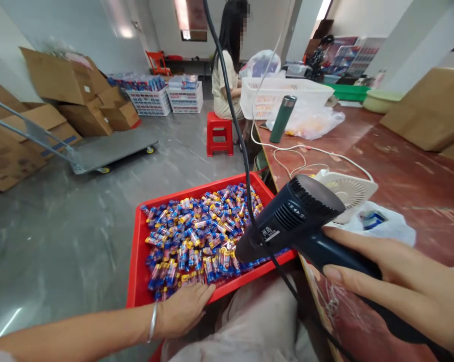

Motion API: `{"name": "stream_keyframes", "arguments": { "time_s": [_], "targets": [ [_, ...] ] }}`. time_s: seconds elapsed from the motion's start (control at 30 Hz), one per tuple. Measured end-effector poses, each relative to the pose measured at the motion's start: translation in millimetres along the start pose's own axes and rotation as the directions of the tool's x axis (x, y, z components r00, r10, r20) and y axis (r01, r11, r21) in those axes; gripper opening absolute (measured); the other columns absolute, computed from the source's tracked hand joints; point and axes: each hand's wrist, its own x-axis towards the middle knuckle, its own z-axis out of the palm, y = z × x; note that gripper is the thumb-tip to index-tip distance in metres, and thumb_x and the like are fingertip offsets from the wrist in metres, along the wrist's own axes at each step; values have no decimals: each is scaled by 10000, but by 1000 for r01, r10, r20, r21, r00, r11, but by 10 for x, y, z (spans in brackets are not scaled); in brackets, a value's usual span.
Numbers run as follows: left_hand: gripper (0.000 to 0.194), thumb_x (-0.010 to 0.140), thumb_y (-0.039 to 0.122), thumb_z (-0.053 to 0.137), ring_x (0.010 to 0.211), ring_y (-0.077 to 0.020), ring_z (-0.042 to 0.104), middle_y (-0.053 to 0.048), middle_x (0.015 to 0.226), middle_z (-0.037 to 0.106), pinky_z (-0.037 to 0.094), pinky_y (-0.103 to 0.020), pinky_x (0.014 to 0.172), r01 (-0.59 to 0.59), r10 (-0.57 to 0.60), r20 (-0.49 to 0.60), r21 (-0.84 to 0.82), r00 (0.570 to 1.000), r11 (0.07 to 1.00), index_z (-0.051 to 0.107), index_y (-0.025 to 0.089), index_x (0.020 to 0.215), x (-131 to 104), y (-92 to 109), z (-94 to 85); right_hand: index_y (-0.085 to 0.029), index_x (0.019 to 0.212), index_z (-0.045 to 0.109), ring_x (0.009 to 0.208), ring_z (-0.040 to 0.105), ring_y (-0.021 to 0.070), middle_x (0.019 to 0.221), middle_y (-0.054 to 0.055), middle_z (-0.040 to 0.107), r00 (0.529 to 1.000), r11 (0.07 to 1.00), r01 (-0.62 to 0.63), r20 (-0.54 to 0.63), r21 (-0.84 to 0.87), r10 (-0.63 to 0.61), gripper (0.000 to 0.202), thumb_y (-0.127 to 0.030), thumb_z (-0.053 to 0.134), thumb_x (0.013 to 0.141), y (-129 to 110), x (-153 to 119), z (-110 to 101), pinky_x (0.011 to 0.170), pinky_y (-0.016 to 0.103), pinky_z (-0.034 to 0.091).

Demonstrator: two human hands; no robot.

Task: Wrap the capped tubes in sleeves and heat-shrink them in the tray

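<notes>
My right hand (pixel 396 281) is wrapped round the handle of a dark blue hair dryer (pixel 287 216), whose nozzle points down and left over the candies. Below it a red tray (pixel 134 266) holds a thick layer of small blue and yellow wrapped pieces (pixel 192 226). My left hand (pixel 185 306), with a silver bangle at the wrist, lies on the near edge of the tray; its fingertips reach towards the wrapped pieces and are partly hidden. A black cord (pixel 227 80) hangs down in front of the tray and passes by the dryer.
On the red-brown table (pixel 400 186) at right are a small white fan (pixel 351 191), a green bottle (pixel 283 119), a white basket (pixel 287 90) and bags. A person (pixel 227 75) sits beyond, by a red stool (pixel 219 133). A flat cart (pixel 109 151) and cardboard boxes stand left.
</notes>
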Motion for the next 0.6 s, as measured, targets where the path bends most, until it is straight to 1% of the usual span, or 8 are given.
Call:
{"name": "stream_keyframes", "arguments": {
  "time_s": [0.07,0.13,0.2,0.27,0.33,0.4,0.5,0.6],
  "targets": [
    [514,875,236,504,1002,-284,601,-155,1164,617,494,-438,914,-35,34,-41,-19,999,999,391,155,1370,-155,-76,-140,-446,1363,519,1114,620,396,1300,39,641,1000,1000,-6,14,-29,6,488,-595,454,903,-2,-41,54,979,551,519],
    [367,914,260,455,979,-257,594,-117,1093,627,477,-403,917,-27,22,-114,-46,993,999,483,192,1273,-378,-247,-283,-507,1344,503,1095,628,399,1269,32,657,999,998,0,32,-63,2,462,-581,468,889,13,-84,88,911,559,559],
    [255,948,262,382,931,-231,596,-87,1007,640,471,-371,899,69,-80,-174,-71,982,995,565,215,1120,-631,-499,-424,-534,1339,482,1112,615,412,1280,25,649,998,995,22,54,-93,-18,483,-586,510,859,21,-114,123,879,582,569],
    [258,959,311,352,856,-225,598,-74,922,644,478,-361,847,267,-280,-207,-85,938,960,592,220,980,-880,-786,-548,-547,1353,448,1112,615,414,1300,9,637,998,993,47,52,-107,-41,510,-588,528,851,-4,-113,170,882,603,564],
    [292,951,390,348,835,-241,598,-78,904,642,479,-370,816,490,-497,-253,-93,830,867,582,217,936,-1106,-1040,-631,-567,1382,391,1033,660,391,1260,-5,661,997,992,78,30,-99,-75,511,-565,500,882,-81,-78,224,846,586,588],
    [347,936,457,339,882,-269,607,-92,933,636,478,-387,824,642,-639,-305,-104,706,760,569,199,965,-1291,-1206,-649,-581,1404,346,903,705,354,1157,-8,708,991,988,135,21,-76,-133,504,-525,464,918,-198,-16,280,772,525,627],
    [426,917,516,328,937,-286,624,-106,985,636,484,-388,830,750,-766,-305,-195,566,632,552,169,1026,-1448,-1271,-556,-576,1408,350,865,716,330,1084,-15,728,978,978,204,45,-41,-202,494,-508,458,931,-380,79,382,756,468,640],
    [494,905,574,329,913,-276,658,-105,1003,684,504,-375,800,792,-889,-191,-404,415,457,566,170,1058,-1451,-1210,-374,-566,1379,416,923,703,351,1098,-22,725,984,984,165,72,-63,-161,472,-543,460,910,-467,124,508,801,496,627]
  ]
}}
